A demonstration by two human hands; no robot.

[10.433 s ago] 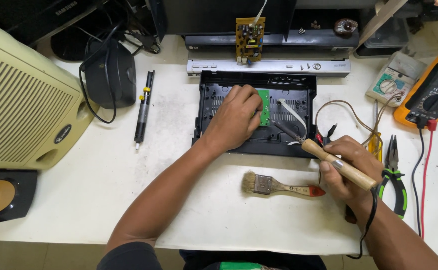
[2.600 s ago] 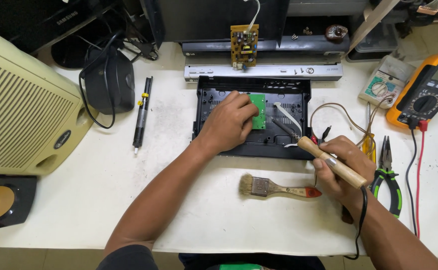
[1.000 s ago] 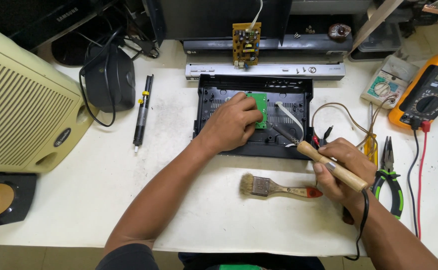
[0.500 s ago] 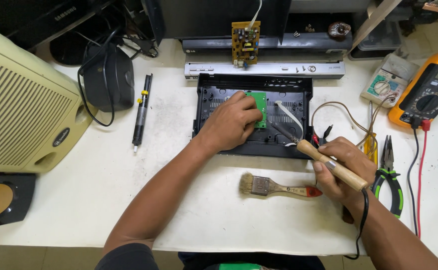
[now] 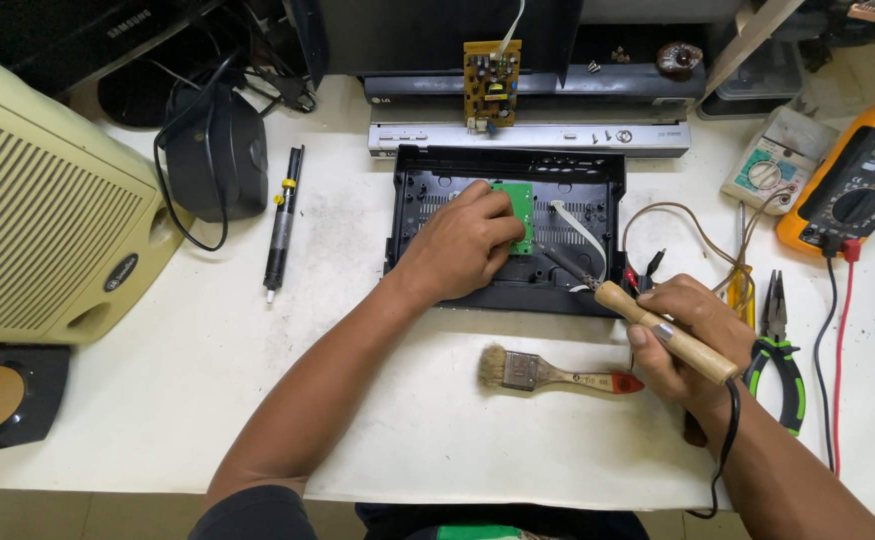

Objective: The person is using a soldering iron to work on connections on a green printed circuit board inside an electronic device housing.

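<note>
A black plastic device chassis (image 5: 412, 215) lies open on the white table, with a small green circuit board (image 5: 518, 212) inside it. My left hand (image 5: 460, 243) rests on the board's left side and presses it down. My right hand (image 5: 690, 338) grips a soldering iron (image 5: 657, 328) by its wooden handle. The iron's dark metal tip points up-left and meets the green board at its lower right edge. A white flat ribbon cable (image 5: 579, 226) curves across the chassis just right of the board.
A paint brush (image 5: 547, 373) lies in front of the chassis. Green-handled pliers (image 5: 781, 338), an orange multimeter (image 5: 850, 195) with red and black leads and a small analogue meter (image 5: 769, 170) sit right. A black desoldering pump (image 5: 280, 228), a dark speaker (image 5: 217, 150) and a beige speaker cabinet (image 5: 42, 215) stand left.
Almost nothing differs. My left hand stays on the green board and the soldering iron tip holds at the board; the view has only shifted a little.
</note>
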